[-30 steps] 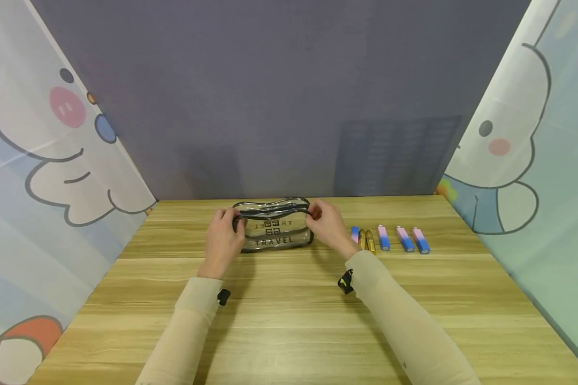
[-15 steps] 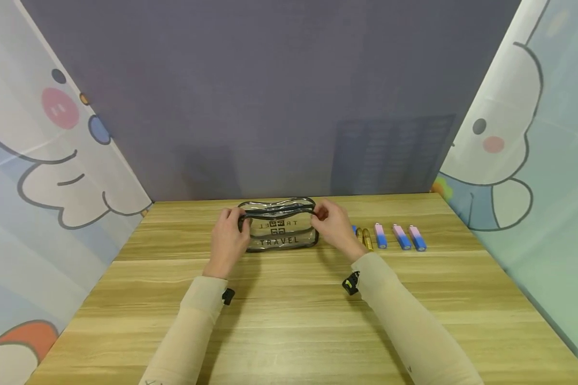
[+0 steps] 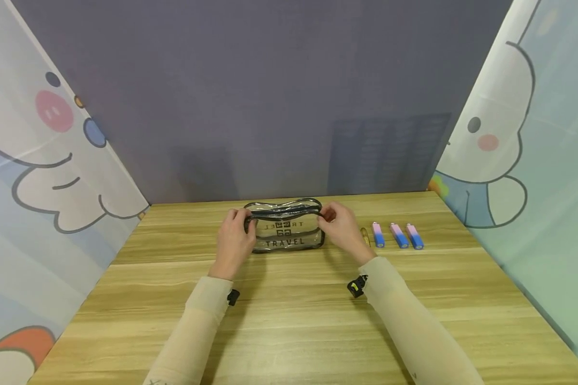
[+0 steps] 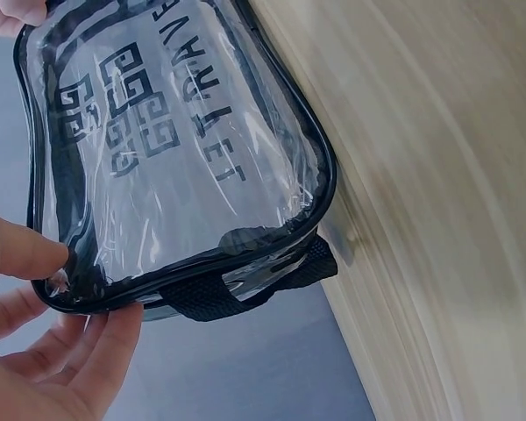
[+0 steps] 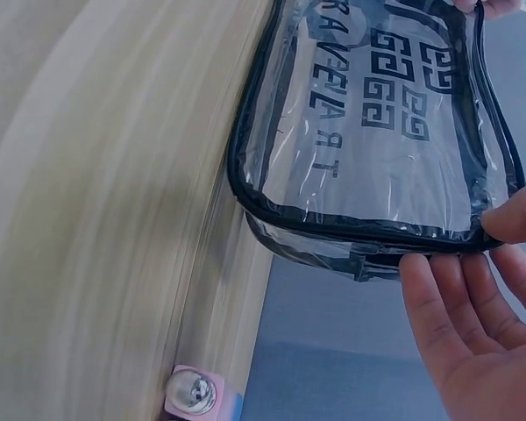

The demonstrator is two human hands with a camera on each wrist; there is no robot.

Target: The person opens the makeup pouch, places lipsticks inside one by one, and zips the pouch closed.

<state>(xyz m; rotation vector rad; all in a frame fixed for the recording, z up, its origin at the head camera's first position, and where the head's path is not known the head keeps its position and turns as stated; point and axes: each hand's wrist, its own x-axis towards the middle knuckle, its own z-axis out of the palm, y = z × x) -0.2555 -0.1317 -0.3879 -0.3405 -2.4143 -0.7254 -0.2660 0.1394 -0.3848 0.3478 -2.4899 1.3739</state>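
A clear pouch [image 3: 284,235] with black piping and the word TRAVEL stands upright on the wooden table. My left hand [image 3: 233,240] pinches its upper left corner; in the left wrist view the left hand [image 4: 61,351] has its thumb on the front and fingers behind the edge. At the upper right corner my right hand [image 3: 342,230] pinches the rim. The right wrist view shows the right hand [image 5: 482,324] with its thumb on the front panel of the pouch [image 5: 368,132] and fingers at its side. Through the clear panels no contents can be made out.
Three pink and blue sticks [image 3: 378,235] lie right of my right hand. A gold item [image 3: 365,235] beside them is partly hidden by my right wrist. One pink and blue block [image 5: 197,393] shows low in the right wrist view. A grey panel [image 3: 270,96] rises behind the table.
The head view has shifted, so the pouch and both hands appear slightly further right and cover more of the small items. Both hands keep their grip on the pouch corners.
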